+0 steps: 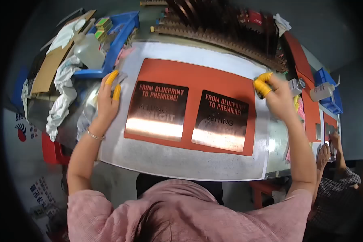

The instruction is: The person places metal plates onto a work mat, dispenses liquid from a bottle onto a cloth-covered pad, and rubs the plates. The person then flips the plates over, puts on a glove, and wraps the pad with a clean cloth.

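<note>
Two dark metal plates, a left one (156, 111) and a right one (220, 121), lie side by side on an orange-red mat (189, 69). Each reads "FROM BLUEPRINT TO PREMIERE!" and shines brightly along its lower part. Beneath the mat is a white board (189, 164). My left hand (108, 98), with yellow finger covers on two digits, rests by the board's left edge, fingers apart. At the mat's upper right corner, my right hand (275, 92), also in yellow covers, is curled around a small dark thing, mostly hidden by the fingers.
A blue tray (127, 30) with small boxes and a cloudy plastic bottle (88, 50) stand at upper left, near crumpled white cloth (62, 97). Toothed racks (213, 40) holding dark plates run behind the board. On the right, a co-worker's hands (328, 151) are beside a squeeze bottle (322, 92).
</note>
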`<state>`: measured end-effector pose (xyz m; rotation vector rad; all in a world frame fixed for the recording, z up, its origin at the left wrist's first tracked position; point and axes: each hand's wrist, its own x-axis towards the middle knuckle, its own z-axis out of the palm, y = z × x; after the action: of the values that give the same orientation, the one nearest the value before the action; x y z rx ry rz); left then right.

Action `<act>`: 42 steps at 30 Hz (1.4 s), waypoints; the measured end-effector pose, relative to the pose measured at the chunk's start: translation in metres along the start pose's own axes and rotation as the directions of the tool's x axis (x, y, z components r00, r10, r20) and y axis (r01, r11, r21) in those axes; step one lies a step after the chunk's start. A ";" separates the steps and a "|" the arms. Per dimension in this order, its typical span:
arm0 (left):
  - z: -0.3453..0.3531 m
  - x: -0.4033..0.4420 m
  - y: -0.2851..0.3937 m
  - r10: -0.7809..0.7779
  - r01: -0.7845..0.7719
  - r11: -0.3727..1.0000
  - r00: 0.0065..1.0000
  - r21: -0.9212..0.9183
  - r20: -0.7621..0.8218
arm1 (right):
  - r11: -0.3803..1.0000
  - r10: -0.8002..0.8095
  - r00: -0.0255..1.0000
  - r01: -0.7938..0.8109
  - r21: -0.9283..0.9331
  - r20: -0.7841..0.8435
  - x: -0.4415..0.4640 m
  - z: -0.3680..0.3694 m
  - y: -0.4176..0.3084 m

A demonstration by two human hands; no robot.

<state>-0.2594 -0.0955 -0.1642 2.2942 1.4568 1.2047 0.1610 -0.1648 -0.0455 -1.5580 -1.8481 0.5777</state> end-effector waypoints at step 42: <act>0.016 -0.001 -0.004 0.153 -0.190 0.963 0.969 0.191 0.193 | 0.833 -0.441 0.782 0.539 -0.124 0.441 0.002 0.114 0.037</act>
<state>-0.2514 -0.0897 -0.1775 2.6390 1.4037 0.8947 0.1044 -0.1471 -0.1501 -1.0558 -2.6106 0.4453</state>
